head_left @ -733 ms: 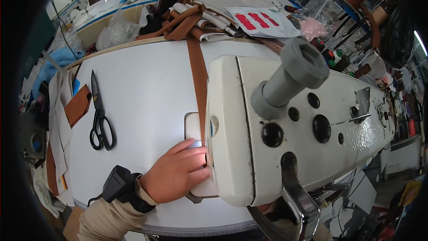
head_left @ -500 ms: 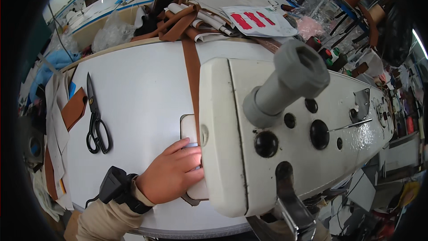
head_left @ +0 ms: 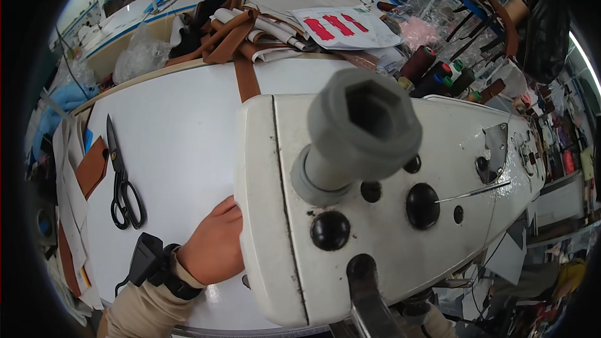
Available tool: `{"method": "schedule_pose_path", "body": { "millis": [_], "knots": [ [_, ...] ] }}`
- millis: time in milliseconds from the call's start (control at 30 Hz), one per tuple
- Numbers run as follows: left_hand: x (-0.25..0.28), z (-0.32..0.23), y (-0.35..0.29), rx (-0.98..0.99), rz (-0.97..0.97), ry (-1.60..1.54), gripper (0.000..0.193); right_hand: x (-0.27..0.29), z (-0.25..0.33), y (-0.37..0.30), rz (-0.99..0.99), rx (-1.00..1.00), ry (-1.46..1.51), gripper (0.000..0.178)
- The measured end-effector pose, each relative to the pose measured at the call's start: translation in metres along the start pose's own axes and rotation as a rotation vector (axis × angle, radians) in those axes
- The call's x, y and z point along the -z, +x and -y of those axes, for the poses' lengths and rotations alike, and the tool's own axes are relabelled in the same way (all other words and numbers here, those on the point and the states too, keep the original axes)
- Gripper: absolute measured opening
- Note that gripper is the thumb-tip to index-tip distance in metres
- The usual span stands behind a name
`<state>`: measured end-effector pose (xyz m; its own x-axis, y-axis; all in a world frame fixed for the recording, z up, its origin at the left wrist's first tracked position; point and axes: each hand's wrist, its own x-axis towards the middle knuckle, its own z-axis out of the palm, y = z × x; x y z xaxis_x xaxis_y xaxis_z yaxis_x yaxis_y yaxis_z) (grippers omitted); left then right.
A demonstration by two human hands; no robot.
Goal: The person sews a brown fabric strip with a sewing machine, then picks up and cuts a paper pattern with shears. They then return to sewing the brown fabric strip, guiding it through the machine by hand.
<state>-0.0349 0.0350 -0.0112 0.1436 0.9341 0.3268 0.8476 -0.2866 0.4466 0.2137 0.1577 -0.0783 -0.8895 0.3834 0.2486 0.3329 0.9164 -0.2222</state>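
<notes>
A white sewing machine head [head_left: 263,213] with a grey hexagonal-topped post [head_left: 366,131] fills the middle of the view. My left hand [head_left: 215,244] rests palm down at its left side, and its fingers go out of sight behind the machine. What they touch is hidden. A brown strip [head_left: 247,81] runs from the pile at the back toward the machine, which covers its near part. At the lower right a beige sleeve [head_left: 440,325] shows below the machine arm; my right hand itself is hidden. Black-handled scissors [head_left: 125,200] lie left of my left hand.
Brown and white strips [head_left: 231,28] are heaped at the back edge, beside a white sheet with red shapes [head_left: 338,28]. Thread spools [head_left: 418,62] stand at the back right. Pale strips [head_left: 69,181] and a brown piece [head_left: 91,166] lie along the left edge.
The view has shifted, so the machine now stands further left and larger. My left hand's fingers, partly visible before, are now behind the machine head. A beige sleeve shows more at lower right.
</notes>
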Motion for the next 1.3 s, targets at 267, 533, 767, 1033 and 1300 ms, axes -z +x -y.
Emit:
{"method": "schedule_pose_path", "body": {
  "millis": [267,533,767,1033,1300],
  "knots": [
    [0.005,0.005,0.002,-0.031,0.050,0.023,0.015,-0.023,-0.013,-0.003,0.017,-0.223,0.189,0.047],
    [0.001,0.005,-0.002,0.003,0.012,0.037,0.012,-0.047,-0.030,-0.012,0.063,-0.392,0.293,0.048],
    [0.000,0.011,-0.001,0.054,0.018,-0.070,0.017,-0.064,-0.040,-0.020,0.094,-0.504,0.366,0.050],
    [-0.008,0.015,0.002,0.122,0.003,-0.104,0.020,-0.083,-0.049,-0.042,0.166,-0.645,0.469,0.051],
    [-0.010,0.017,0.002,0.099,0.029,0.183,0.021,-0.035,-0.012,-0.008,-0.257,-0.437,0.645,0.029]
  ]
}}
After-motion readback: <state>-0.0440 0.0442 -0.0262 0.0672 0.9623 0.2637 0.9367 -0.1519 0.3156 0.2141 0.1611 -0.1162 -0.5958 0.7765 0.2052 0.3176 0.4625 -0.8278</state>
